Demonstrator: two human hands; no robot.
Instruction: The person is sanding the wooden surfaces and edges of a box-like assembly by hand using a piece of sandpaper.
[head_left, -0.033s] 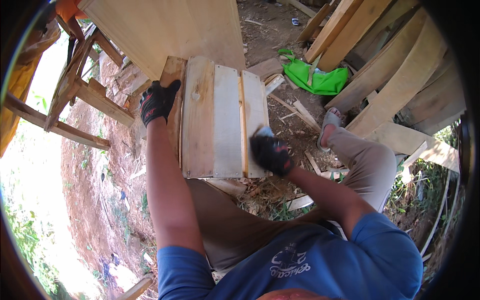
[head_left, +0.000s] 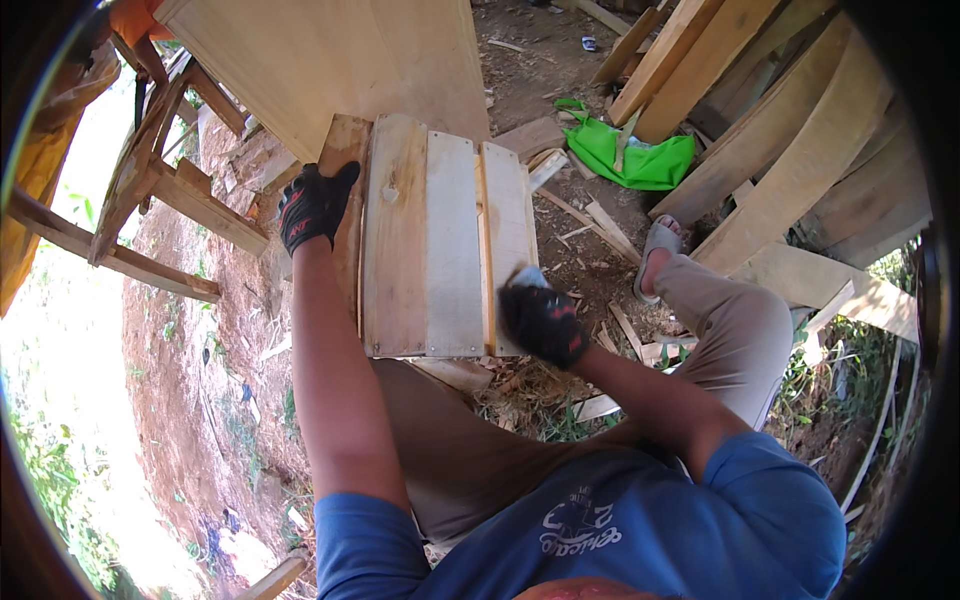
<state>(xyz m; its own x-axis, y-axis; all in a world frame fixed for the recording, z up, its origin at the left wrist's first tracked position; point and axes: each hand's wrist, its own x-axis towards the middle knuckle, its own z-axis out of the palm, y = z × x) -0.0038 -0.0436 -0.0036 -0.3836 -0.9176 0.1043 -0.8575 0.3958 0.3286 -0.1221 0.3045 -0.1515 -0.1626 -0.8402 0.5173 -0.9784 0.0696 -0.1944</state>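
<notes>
We see a wooden panel (head_left: 440, 240) of pale planks resting on the person's lap, w/ its far end toward a big plywood sheet (head_left: 330, 60). Left hand (head_left: 315, 205) (black glove) grips the panel's left edge, fingers curled over it. Right hand (head_left: 543, 320), also gloved, presses a small pale pad (head_left: 528, 277) against the panel's right plank, fingers closed on it. A green bag (head_left: 640, 160) lies on dirt beyond.

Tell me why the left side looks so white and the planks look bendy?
Head view: sun glare washes out the grass at the left edge; the fisheye lens curves the leaning planks near the rim, which is black; the slatted wooden panel and both gloved hands, left hand, right hand, look sharp.
</notes>
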